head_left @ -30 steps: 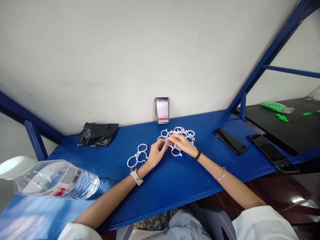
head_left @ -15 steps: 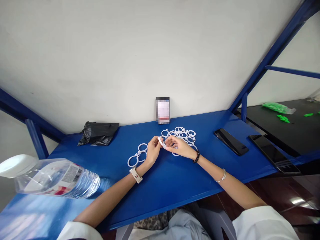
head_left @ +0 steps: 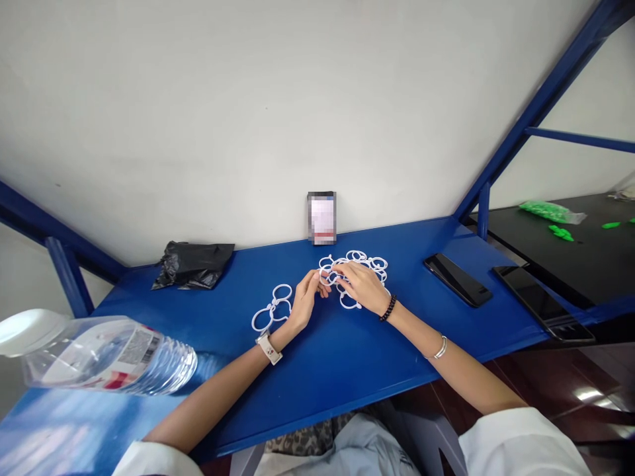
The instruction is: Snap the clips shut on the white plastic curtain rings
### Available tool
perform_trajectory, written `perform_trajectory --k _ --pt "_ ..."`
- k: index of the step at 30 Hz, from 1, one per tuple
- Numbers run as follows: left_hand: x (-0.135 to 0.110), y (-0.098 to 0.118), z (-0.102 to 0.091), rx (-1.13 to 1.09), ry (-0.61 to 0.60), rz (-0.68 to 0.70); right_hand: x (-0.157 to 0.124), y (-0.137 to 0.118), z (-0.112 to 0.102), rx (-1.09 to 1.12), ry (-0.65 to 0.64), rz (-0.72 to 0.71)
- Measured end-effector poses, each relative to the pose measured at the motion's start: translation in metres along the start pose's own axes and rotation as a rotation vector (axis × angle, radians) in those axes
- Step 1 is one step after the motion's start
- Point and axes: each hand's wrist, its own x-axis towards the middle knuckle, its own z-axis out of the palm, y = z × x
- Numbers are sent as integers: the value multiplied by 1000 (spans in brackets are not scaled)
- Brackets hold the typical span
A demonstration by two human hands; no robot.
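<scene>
My left hand [head_left: 303, 301] pinches a white plastic ring [head_left: 321, 277] at its left edge, just above the blue table. This ring is tipped so that its round opening faces me. By its far edge is my right hand [head_left: 366, 289], fingers bent and thumb apart from the index finger; whether a fingertip touches the ring is hard to make out. Under and behind the right hand lies a cluster of similar white rings [head_left: 378, 264] with small knobs, partly covered by the hand. Left of my left wrist, several joined rings [head_left: 262, 320] lie flat.
A large clear water bottle [head_left: 143, 357] stands at the left front. Behind it lies a black plastic bag [head_left: 193, 264]. A blurred upright card or screen [head_left: 322, 218] leans on the wall. Two dark phones [head_left: 457, 280] lie to the right, before a black table [head_left: 526, 244] with green pieces.
The held ring has turned from nearly edge-on to face me. My right hand has shifted slightly right and up over the cluster, its fingers spreading apart. My left hand has hardly moved.
</scene>
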Motion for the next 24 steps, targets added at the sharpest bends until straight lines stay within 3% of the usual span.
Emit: perform_trajectory --k 3,6,9,12,17,21,24 --pt "-1 0 1 88 -25 46 0 0 -1 -8 -9 -25" --pt "0 -2 0 149 3 86 1 -2 -2 79 39 42" --pt "1 -4 -2 163 44 80 2 -6 -5 294 58 139" --pt "1 -4 -3 188 96 73 2 -10 -7 530 -10 238" --pt "0 -1 -3 255 202 93 -1 -16 1 442 -105 259" --pt "-1 -1 -3 308 201 136 -4 -19 11 456 -209 262" --pt "-2 -2 -3 353 180 139 -3 -17 12 552 -215 306"
